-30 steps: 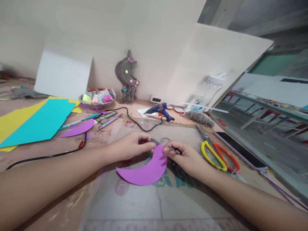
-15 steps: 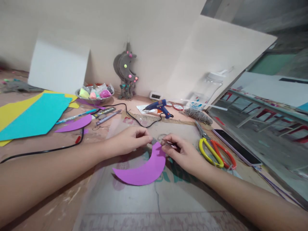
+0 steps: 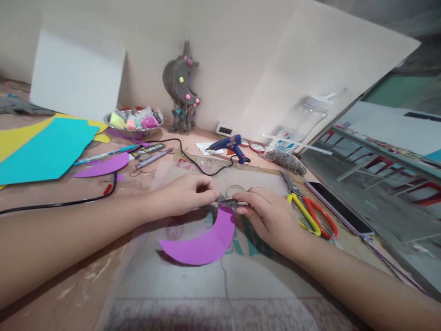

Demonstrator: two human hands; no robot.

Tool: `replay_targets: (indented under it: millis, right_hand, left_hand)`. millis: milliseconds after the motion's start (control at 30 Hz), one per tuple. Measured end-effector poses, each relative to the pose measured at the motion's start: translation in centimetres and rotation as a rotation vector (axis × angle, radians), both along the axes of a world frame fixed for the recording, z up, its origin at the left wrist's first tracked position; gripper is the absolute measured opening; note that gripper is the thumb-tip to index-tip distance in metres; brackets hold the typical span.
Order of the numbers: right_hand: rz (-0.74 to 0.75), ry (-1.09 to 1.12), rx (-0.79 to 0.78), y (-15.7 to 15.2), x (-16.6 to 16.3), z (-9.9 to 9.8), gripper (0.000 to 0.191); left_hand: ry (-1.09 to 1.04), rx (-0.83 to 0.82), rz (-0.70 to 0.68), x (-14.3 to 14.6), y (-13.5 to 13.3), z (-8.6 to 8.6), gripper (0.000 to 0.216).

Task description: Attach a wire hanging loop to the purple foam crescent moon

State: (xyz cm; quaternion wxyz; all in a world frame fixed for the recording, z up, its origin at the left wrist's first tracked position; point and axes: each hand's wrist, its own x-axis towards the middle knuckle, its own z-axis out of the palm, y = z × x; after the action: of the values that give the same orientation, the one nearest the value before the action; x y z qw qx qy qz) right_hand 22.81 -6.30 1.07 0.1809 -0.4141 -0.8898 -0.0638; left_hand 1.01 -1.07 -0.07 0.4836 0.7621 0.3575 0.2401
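A purple crescent cutout (image 3: pixel 206 243) is held over the work sheet, its upper tip covered by a grey strand. My left hand (image 3: pixel 193 195) pinches that tip from the left with thumb and forefinger. From the right, my right hand (image 3: pixel 268 211) is closed on grey yarn (image 3: pixel 227 201), drawn across the tip. A thin loop of the yarn rises just above the fingers. Where the fingertips meet the tip, the exact grip is partly hidden. Below the crescent, a thin dark line runs down the sheet.
Scissors (image 3: pixel 306 211) and a phone (image 3: pixel 339 207) lie to the right. Behind my hands are a blue glue gun (image 3: pixel 227 146), a grey yarn bundle (image 3: pixel 286 162) and a decorated moon ornament (image 3: pixel 181 82). Coloured sheets (image 3: pixel 48 147) and a bowl (image 3: pixel 134 131) lie left.
My right hand has moved slightly left, bringing the yarn across the crescent's upper tip. The yarn loop now stands higher above the fingers. The view has shifted a little.
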Motion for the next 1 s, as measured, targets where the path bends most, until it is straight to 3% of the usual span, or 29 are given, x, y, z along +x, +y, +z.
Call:
replay_targets:
  millis: [400,1000]
  right_hand:
    - [-0.011,-0.053,0.023,-0.1,-0.1,-0.1,0.024]
    - [-0.032,-0.259,0.227,-1.1,-0.8,0.6,0.025]
  left_hand:
    - [0.066,0.083,0.007,0.0,-0.2,0.6,0.018]
    - [0.096,0.132,-0.016,-0.1,0.0,0.5,0.015]
